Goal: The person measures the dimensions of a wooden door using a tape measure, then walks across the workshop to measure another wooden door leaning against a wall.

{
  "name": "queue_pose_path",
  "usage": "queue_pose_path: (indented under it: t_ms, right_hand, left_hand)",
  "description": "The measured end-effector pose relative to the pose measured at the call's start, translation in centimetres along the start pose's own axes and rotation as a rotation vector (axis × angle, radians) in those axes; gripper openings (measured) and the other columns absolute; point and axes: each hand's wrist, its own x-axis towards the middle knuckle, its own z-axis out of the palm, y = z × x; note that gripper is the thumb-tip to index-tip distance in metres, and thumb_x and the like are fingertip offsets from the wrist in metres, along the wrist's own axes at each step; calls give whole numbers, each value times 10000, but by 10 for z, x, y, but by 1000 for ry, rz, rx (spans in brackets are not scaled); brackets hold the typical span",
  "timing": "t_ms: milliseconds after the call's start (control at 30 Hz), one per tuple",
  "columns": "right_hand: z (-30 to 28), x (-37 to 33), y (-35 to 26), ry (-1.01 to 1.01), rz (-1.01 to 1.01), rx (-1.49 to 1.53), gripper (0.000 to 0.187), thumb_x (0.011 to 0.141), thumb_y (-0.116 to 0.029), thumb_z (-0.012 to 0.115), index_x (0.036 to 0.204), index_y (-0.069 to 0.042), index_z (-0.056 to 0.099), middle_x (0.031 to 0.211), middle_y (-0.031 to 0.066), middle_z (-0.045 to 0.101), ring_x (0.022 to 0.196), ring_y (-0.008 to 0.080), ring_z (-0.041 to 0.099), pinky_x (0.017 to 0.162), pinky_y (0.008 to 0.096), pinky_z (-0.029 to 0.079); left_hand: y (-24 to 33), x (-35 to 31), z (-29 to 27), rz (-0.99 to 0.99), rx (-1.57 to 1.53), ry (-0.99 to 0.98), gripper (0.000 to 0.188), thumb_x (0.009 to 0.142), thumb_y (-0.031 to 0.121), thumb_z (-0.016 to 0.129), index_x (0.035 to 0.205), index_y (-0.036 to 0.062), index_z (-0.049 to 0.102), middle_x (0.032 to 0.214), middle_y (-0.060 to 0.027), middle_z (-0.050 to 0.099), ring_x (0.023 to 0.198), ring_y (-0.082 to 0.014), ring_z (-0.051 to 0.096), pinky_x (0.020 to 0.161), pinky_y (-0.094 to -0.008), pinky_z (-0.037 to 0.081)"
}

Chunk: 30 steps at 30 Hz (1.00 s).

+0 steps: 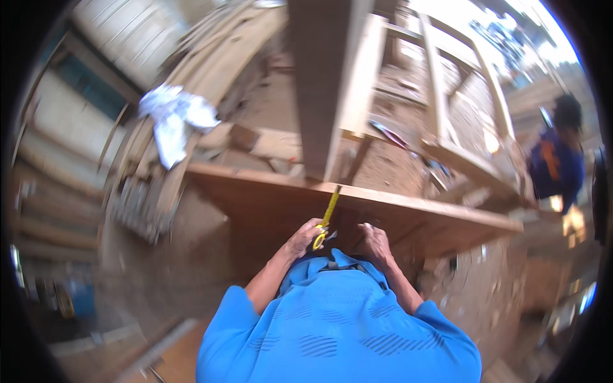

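Note:
My left hand (302,238) is closed around a yellow tape measure (320,240) in front of my body. Its yellow blade (331,205) is pulled out and runs up to the top edge of a wide reddish-brown wooden board (255,207). Right of the tape, my right hand (377,244) is held close to the same board with its fingers curled. Whatever may be between those fingers is too small and blurred to name. A dark upright plank (318,89) meets the board's far edge near the blade's end.
A pale wooden frame (435,83) stands beyond the board at the right. Long planks (236,57) are stacked at the far left, with a white cloth (175,115) draped over wood there. Another person (554,159) is at the far right.

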Motion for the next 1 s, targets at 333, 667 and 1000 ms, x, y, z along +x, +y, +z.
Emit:
queue_pose_path:
  t_ms: [333, 667, 1000]
  right_hand:
    - [66, -1, -52, -946, -136, 81, 245, 1022, -160, 482, 1154, 24, 573, 1001, 93, 636, 864, 131, 584, 742, 286, 503]
    - [257, -93, -127, -1475, -557, -533, 521, 945, -354, 642, 1285, 32, 560, 1149, 266, 666, 1102, 376, 655, 933, 427, 523]
    - [394, -187, -235, -1840, -538, -498, 428, 918, -269, 644, 1252, -3, 606, 1160, 190, 639, 1039, 290, 641, 887, 389, 517]
  left_hand:
    - [-94, -60, 46, 428, -981, 370, 209, 932, 224, 626, 1130, 165, 592, 993, -17, 622, 896, -194, 637, 779, -470, 554]
    - [-156, -149, -34, 650, -1491, 562, 457, 1052, 493, 360, 1106, 113, 607, 1077, -91, 665, 1037, -268, 624, 947, -472, 479]
    - [-205, -291, -151, 919, -1206, 832, 137, 933, 213, 637, 1011, 102, 658, 921, -31, 661, 871, -176, 635, 793, -370, 544]
